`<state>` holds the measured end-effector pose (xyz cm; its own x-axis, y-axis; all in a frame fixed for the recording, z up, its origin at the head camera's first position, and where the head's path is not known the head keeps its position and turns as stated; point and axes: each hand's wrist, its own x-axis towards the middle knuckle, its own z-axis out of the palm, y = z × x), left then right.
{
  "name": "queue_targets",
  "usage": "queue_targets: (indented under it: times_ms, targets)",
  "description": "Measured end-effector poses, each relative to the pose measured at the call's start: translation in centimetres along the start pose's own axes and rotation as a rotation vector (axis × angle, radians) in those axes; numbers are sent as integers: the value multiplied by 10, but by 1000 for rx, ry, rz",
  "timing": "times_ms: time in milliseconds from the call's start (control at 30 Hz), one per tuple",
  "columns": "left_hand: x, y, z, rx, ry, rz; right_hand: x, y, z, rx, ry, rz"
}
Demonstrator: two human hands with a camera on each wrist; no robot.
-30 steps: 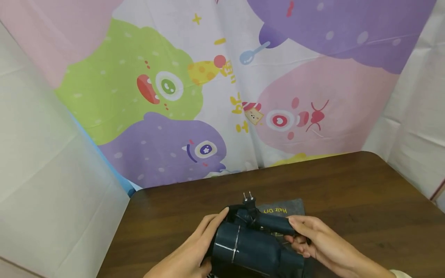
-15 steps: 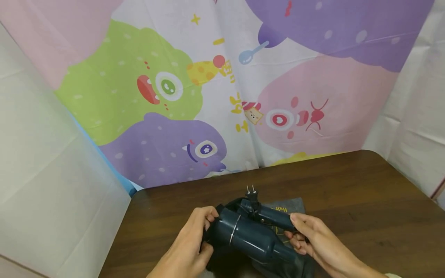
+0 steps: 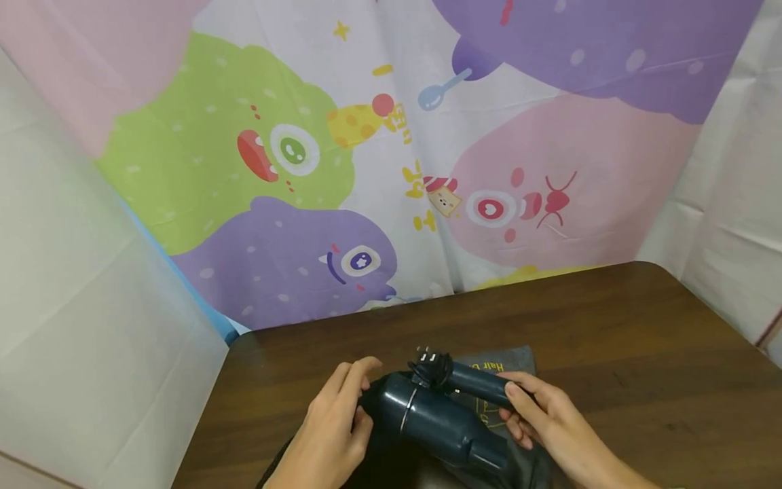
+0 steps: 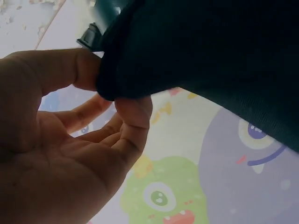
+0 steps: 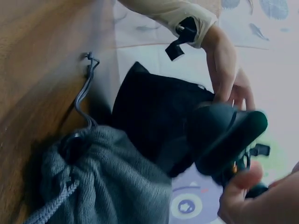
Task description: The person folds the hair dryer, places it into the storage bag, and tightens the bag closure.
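Observation:
A dark teal hair dryer (image 3: 442, 421) tilts over the table, its handle folded beside the barrel. My right hand (image 3: 552, 424) grips the handle, thumb on top. The black cord is bundled near the hinge, with the two-pin plug (image 3: 427, 356) sticking up. At the dryer's rear end, my left hand (image 3: 336, 424) pinches the edge of a dark cloth bag (image 4: 196, 56) between thumb and finger. That bag (image 5: 154, 112) hangs below the left hand in the right wrist view, close behind the dryer. Much of it is in shadow in the head view.
A grey drawstring pouch (image 5: 117, 177) with yellow lettering lies on the brown wooden table (image 3: 611, 353) under the dryer and right hand. Its cords (image 5: 83, 98) trail over the wood. A cartoon-print curtain (image 3: 403, 136) hangs behind, with white cloth walls at both sides.
My left hand has come off the barrel's rear and shifted slightly left, pinching the dark cloth. The dryer has turned in my right hand, bringing its plug lower and leftward.

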<state>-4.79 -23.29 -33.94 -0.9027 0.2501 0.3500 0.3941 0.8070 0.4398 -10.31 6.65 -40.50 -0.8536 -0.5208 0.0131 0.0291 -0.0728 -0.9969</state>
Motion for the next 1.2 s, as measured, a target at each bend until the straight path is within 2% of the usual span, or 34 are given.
queue_targets:
  times_ms: [100,233,400,500,600,700,833,933,1067,1200]
  targets:
    - [0,-1,0,3,14,2,3,-1,-3,38,-93,30]
    - [0,1,0,-20,15,11,5,0,-9,69,-229,27]
    - [1,3,1,-44,32,43,4,-2,-11,-2,-330,17]
    - [1,3,2,-49,55,55,3,-1,-11,-33,-390,-46]
    - [0,3,3,-14,84,57,3,2,-10,-22,-437,-122]
    - [0,3,3,65,101,56,4,5,-11,41,-470,-140]
    - [2,4,4,95,83,65,3,9,-10,225,-524,-56]
    - [2,5,4,39,54,82,3,11,-9,359,-556,3]
    - [0,4,0,-42,43,130,4,14,-7,467,-577,30]
    - [-2,1,-8,-86,27,188,6,17,-9,523,-527,119]
